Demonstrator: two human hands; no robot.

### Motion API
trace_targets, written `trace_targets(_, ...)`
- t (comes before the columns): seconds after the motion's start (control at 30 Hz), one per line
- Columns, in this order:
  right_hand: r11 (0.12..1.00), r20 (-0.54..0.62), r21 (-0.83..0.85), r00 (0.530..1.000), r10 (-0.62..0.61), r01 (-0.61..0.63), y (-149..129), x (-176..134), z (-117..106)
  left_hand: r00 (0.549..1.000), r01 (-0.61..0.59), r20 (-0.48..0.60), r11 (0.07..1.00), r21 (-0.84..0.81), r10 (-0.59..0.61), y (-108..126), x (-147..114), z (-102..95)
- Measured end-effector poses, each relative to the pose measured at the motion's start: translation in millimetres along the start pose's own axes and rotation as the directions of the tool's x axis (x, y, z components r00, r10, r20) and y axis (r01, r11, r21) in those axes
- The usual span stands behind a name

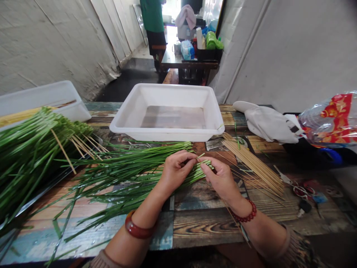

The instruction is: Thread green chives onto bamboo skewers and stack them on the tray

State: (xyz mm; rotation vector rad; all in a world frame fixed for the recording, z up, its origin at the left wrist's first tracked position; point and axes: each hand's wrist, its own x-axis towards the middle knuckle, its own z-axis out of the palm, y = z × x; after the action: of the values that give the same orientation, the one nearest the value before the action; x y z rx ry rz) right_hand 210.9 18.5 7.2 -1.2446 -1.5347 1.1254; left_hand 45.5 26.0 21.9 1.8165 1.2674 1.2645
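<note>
Green stalks (145, 154) lie beneath left hand (176, 170) (perhaps touching).

Head-worn view, taken from above near edge of wood-patterned tabletop (200, 223), directed forward and down. Left hand (176, 170) and right hand (222, 179) framed centrally at close range; white plastic tub (167, 131) seen just beyond; back table (170, 58) and standing person (153, 18) included farther off, at upper edge.

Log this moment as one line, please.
left hand: pinched at green stalks | right hand: pinched beside it | right side: wooden sticks | beyond: white tub
</note>
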Motion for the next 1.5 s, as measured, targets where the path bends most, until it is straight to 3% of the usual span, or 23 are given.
trace_targets(0.13, 1.000, 0.003, 0.006, 1.000, -0.018, 0.018, 0.9, 0.7, 0.2, 1.000, -0.021, 0.012, 1.000, 0.014, 0.021, -1.3, -0.9, 0.1)
trace_targets(0.3, 1.000, 0.010, 0.013, 1.000, -0.022, 0.022, 0.9, 0.1, 0.7, 0.999, 0.042, -0.025, 0.999, -0.010, -0.042, -3.6, -1.7, 0.1)
trace_targets(0.57, 1.000, 0.009, -0.005, 1.000, -0.021, 0.021, 1.8, -0.1, 0.7, 0.998, 0.068, 0.004, 0.997, -0.027, -0.068, -0.3, -0.3, -0.1)
trace_targets(1.2, 0.999, 0.002, -0.015, 1.000, -0.030, 0.030, 5.3, 2.6, 1.2, 0.999, -0.042, 0.019, 0.998, 0.046, 0.041, -0.9, -0.1, 0.8)
trace_targets(1.5, 0.999, 0.020, -0.006, 0.999, -0.039, 0.039, 4.9, 1.1, -0.1, 0.997, 0.060, -0.044, 0.998, 0.033, -0.058, -2.9, -2.8, 3.4)
